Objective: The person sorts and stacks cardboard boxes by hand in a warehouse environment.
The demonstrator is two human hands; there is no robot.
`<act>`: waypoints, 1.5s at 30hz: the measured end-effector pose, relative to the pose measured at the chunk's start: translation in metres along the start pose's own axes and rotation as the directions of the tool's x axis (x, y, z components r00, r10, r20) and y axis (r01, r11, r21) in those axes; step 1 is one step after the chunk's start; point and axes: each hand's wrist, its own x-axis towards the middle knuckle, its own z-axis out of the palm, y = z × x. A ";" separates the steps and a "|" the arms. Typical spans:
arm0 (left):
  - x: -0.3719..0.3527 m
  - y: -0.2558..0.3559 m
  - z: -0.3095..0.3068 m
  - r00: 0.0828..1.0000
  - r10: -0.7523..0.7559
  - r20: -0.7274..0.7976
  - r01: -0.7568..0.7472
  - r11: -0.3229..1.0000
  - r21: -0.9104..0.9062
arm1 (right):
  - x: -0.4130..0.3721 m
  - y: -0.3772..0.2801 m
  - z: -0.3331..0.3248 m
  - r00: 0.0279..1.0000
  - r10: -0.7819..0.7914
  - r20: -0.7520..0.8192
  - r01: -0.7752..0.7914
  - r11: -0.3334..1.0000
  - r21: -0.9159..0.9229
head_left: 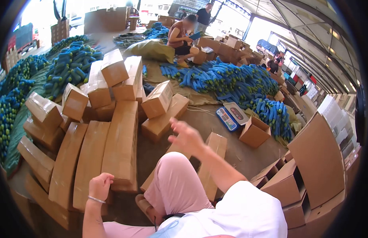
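My right hand (187, 137) is raised over the floor with its fingers apart and nothing in it. Just beyond it lies a long taped cardboard box (165, 119), with a smaller box (157, 99) resting on top. My left hand (100, 186), a bracelet at its wrist, is curled closed beside the near end of a long upright-tilted carton (120, 142). No object shows in its fingers. More long sealed cartons (91, 164) stand side by side to the left. Another carton (213, 154) lies under my right forearm.
A digital scale (227, 119) and an open box (255, 131) stand ahead to the right. Opened cartons (287, 182) crowd my right side. Heaps of blue netted bundles (227, 81) lie beyond. A person (182, 37) sits at the far pile, another (204, 18) stands behind.
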 end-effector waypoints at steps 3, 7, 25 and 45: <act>-0.003 0.000 -0.002 1.000 0.001 -0.003 -0.001 1.000 -0.029 | -0.049 0.006 0.053 0.932 0.241 0.270 -0.224 0.970 -0.091; -0.003 0.000 -0.001 0.999 -0.046 0.001 0.046 0.994 -0.104 | -0.055 -0.001 0.058 0.912 0.333 0.240 -0.321 0.943 -0.090; 0.003 -0.003 -0.001 0.988 0.126 -0.088 -0.121 0.991 0.057 | -0.061 0.008 0.068 0.916 0.330 0.226 -0.326 0.944 -0.059; -0.002 -0.006 -0.005 0.995 0.083 -0.046 -0.081 0.996 0.049 | -0.060 0.008 0.067 0.900 0.372 0.227 -0.370 0.927 -0.052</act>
